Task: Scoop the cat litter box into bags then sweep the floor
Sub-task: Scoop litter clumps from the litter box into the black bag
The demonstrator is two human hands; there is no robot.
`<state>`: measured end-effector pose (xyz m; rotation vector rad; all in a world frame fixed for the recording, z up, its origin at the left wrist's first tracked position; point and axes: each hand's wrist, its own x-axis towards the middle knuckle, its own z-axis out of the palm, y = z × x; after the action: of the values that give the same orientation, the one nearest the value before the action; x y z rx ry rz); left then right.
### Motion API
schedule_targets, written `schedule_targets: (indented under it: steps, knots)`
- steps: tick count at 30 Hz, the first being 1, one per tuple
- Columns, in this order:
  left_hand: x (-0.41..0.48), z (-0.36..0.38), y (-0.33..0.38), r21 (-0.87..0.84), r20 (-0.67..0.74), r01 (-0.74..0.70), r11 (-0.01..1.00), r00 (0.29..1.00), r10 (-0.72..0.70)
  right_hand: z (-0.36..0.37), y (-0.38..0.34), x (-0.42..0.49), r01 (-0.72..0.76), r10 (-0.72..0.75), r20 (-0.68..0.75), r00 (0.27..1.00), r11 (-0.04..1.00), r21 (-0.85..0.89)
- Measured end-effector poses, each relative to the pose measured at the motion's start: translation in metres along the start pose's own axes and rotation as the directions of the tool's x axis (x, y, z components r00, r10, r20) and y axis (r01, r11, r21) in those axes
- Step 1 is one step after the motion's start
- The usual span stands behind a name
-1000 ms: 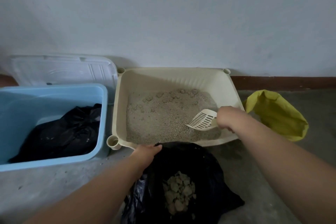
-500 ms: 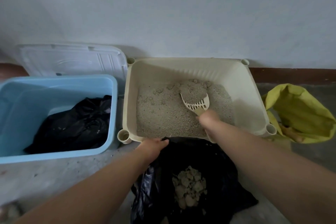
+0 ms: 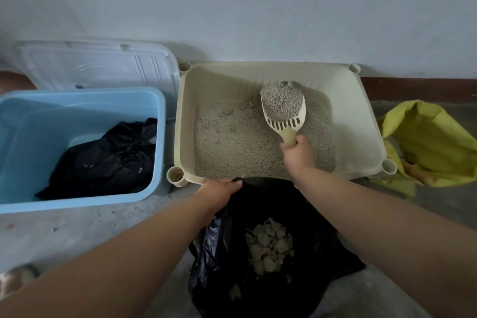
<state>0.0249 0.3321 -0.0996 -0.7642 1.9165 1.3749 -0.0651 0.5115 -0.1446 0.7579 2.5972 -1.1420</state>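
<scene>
A cream litter box (image 3: pixel 366 121) holding grey litter (image 3: pixel 232 144) stands against the wall. My right hand (image 3: pixel 298 153) grips the handle of a cream slotted scoop (image 3: pixel 284 111), which is lifted over the back of the box and heaped with litter. In front of the box lies an open black bag (image 3: pixel 309 248) with a pile of pale clumps (image 3: pixel 268 245) inside. My left hand (image 3: pixel 219 195) holds the bag's upper left rim, close to the box's front edge.
A light blue bin (image 3: pixel 77 100) with a crumpled black bag (image 3: pixel 108 157) inside stands at the left, its white lid (image 3: pixel 98 64) leaning on the wall behind. A yellow bag (image 3: pixel 428 142) lies at the right. Litter specks dot the grey floor (image 3: pixel 90 224).
My right hand swung the scoop from the box's right side to the middle, dug it into the litter and raised it full at the back. My left hand kept hold of the bag.
</scene>
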Motion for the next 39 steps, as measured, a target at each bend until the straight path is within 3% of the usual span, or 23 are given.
schedule_targets:
  steps: [7, 20, 39]
  knots:
    - [0.003, 0.001, -0.004, -0.101, 0.03, 0.044, 0.994, 0.999, -0.041, -0.015, -0.009, -0.002, 0.075, -0.076, -0.04, 0.996, 0.997, -0.026]
    - [-0.002, 0.005, -0.002, -0.071, 0.052, 0.024, 0.997, 0.998, -0.02, -0.039, -0.003, -0.015, 0.191, -0.19, 0.034, 0.981, 0.981, -0.02]
    - [-0.02, 0.009, -0.004, -0.095, 0.005, -0.029, 0.995, 1.0, 0.03, -0.091, 0.027, -0.044, 0.329, -0.283, 0.184, 0.941, 0.892, -0.31]
